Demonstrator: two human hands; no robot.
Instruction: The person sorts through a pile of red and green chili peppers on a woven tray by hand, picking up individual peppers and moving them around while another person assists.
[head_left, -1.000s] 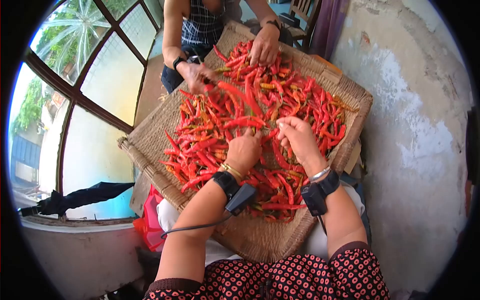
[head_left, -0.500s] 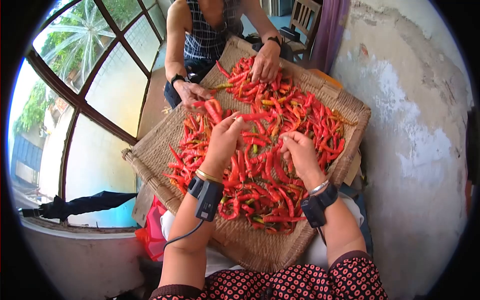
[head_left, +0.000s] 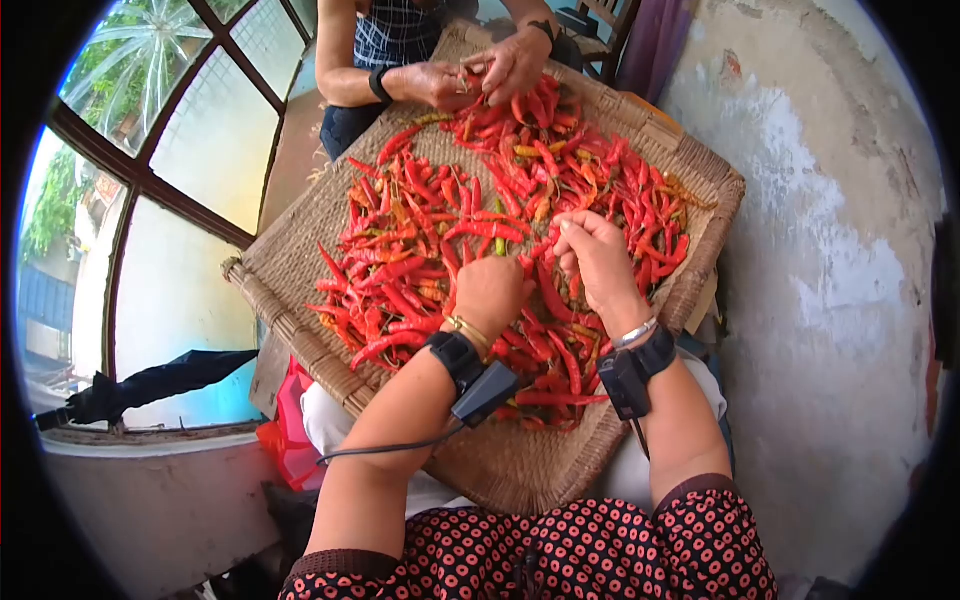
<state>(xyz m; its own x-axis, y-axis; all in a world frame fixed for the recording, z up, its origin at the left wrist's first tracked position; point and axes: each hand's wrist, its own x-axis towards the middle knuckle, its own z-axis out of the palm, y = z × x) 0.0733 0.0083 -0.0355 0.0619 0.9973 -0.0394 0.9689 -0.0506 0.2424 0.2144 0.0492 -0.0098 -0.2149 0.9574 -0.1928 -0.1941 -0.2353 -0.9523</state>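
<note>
Red chili peppers (head_left: 390, 270), with a few yellow and green ones, cover much of a woven tray (head_left: 290, 235). My left hand (head_left: 492, 295) is closed low over the middle of the pile, its back toward me. A red chili (head_left: 530, 262) pokes out at its fingertips, mostly hidden. Just to the right, my right hand (head_left: 600, 262) is raised slightly with thumb and forefinger pinched together close to that chili's tip. Whatever lies in this pinch is too small to make out.
Across the tray, another person's hands (head_left: 475, 80) meet over the far peppers. A paned window (head_left: 200, 170) stands at left, with a dark folded umbrella (head_left: 165, 385) below. A worn plaster wall (head_left: 800, 250) rises at right.
My left hand has moved down and right, nearer my right hand, which rose slightly. The other person's left-side hand has moved away from the near peppers to join their other hand.
</note>
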